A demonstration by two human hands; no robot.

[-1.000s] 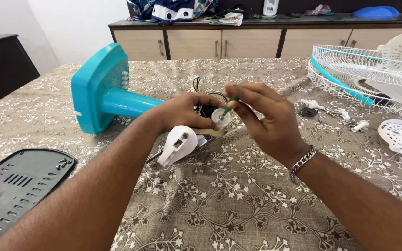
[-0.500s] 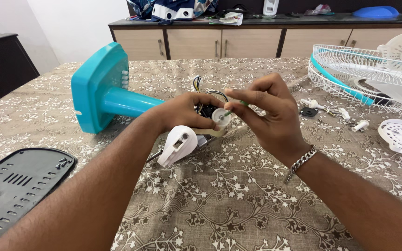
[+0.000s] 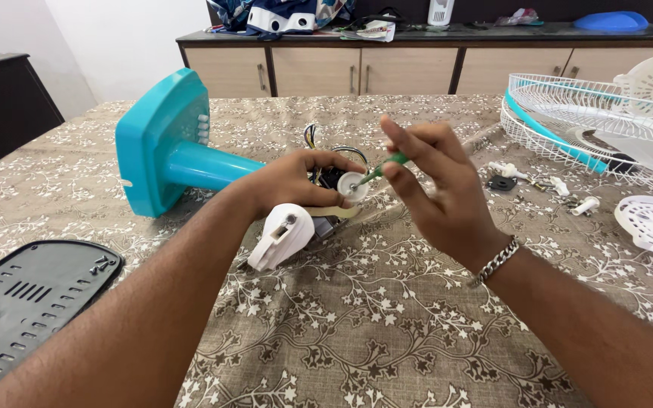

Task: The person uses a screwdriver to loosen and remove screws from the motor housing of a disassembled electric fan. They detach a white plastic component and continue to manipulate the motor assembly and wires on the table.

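Fingertips of right hand [image 3: 440, 193] pinched on slim green-handled screwdriver [image 3: 382, 168], tip set at small white round plastic part [image 3: 352, 186]. Left hand [image 3: 296, 181] closed round dark fan motor assembly [image 3: 326, 198] above patterned tablecloth [image 3: 357, 317], beside turquoise plastic fan stand [image 3: 164, 147]. Likely light, rigid, wiring fragile; best gripped by housing.

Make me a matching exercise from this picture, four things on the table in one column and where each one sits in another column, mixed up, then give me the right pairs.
Things:
1. teal fan base
2. black vented panel
3. white wire fan guard
4. green-handled screwdriver

Places:
A. near left corner of the table
B. in the right hand
C. far right of the table
D. lying on its side, left of the left hand

Pairs: 1-D, 2-A, 3-C, 4-B
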